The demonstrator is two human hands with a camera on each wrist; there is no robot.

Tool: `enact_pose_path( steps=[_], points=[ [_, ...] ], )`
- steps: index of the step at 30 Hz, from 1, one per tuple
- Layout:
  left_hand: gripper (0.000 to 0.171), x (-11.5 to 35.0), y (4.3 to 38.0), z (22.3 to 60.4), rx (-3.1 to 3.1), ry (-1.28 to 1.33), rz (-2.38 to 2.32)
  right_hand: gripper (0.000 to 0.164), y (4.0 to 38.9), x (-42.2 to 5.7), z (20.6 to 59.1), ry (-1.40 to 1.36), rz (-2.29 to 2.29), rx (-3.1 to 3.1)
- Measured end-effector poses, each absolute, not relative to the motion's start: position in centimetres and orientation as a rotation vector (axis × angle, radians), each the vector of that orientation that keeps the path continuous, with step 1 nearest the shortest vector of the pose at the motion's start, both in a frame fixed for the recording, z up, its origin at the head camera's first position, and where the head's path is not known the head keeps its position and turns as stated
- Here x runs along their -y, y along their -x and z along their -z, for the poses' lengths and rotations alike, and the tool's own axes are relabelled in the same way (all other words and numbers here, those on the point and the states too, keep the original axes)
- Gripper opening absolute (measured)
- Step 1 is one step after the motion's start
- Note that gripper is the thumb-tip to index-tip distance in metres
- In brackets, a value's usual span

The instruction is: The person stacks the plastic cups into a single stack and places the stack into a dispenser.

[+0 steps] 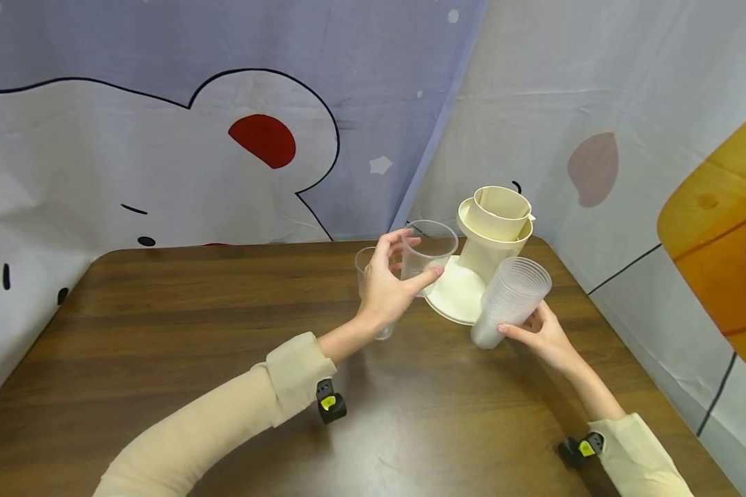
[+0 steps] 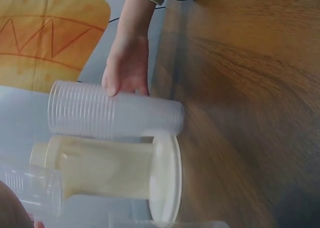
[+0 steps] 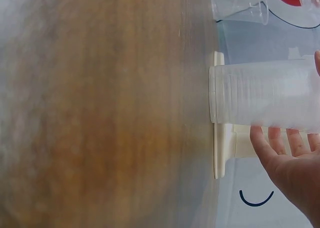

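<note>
My left hand (image 1: pixel 385 290) holds a clear plastic cup (image 1: pixel 430 245) by its sides, mouth up, thumb and fingers around it. Partly hidden behind that hand, another clear cup (image 1: pixel 363 268) stands on the table. On the right, my right hand (image 1: pixel 550 339) grips a tall stack of nested clear cups (image 1: pixel 513 297) between thumb and fingers. The stack is upright in the right wrist view, its lower end close to the tabletop. Just behind it is a cream cup-shaped stand (image 1: pixel 486 254) with a ring top and a round base (image 1: pixel 452 293).
The brown wooden table (image 1: pixel 180 331) reaches back to a printed cloth (image 1: pixel 373 83) that hangs behind it and along the right side. A wrist camera (image 1: pixel 331 402) sits on the left cuff, another wrist camera (image 1: pixel 579 450) on the right.
</note>
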State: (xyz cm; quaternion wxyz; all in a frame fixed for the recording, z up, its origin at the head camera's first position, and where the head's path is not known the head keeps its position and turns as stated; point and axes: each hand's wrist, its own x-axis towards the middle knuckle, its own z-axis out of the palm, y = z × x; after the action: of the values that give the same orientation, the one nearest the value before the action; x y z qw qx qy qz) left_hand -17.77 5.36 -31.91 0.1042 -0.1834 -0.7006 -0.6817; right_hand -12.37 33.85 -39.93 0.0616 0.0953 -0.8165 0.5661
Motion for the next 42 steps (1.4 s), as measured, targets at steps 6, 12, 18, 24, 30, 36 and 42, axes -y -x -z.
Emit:
enact_pose_path(
  steps=[6,12,18,24,30,36,42],
  points=[
    [0.065,-6.3,17.6,31.6,2.091,0.582,1.992,0.062,12.4,-33.8,40.0,-0.311,-1.728,2.452],
    [0.064,-7.1,17.5,31.3,2.117,0.610,1.994,0.063,12.5,-33.7,40.0,-0.313,-1.735,2.449],
    [0.064,-7.9,17.4,31.2,2.121,0.637,2.034,0.062,12.4,-33.6,40.0,-0.301,-1.743,2.452],
    [0.065,-8.8,17.4,31.0,2.092,0.663,2.083,0.062,12.4,-33.6,40.0,-0.302,-1.743,2.450],
    [0.066,-9.5,17.5,30.7,2.078,0.672,2.089,0.064,12.4,-33.6,39.9,-0.311,-1.732,2.459],
    [0.066,-10.0,17.8,30.6,2.067,0.650,2.146,0.064,12.3,-33.6,39.9,-0.308,-1.728,2.465],
    [0.066,-10.3,17.9,30.6,2.074,0.607,2.147,0.064,12.4,-33.6,39.9,-0.302,-1.720,2.471]
  ],
)
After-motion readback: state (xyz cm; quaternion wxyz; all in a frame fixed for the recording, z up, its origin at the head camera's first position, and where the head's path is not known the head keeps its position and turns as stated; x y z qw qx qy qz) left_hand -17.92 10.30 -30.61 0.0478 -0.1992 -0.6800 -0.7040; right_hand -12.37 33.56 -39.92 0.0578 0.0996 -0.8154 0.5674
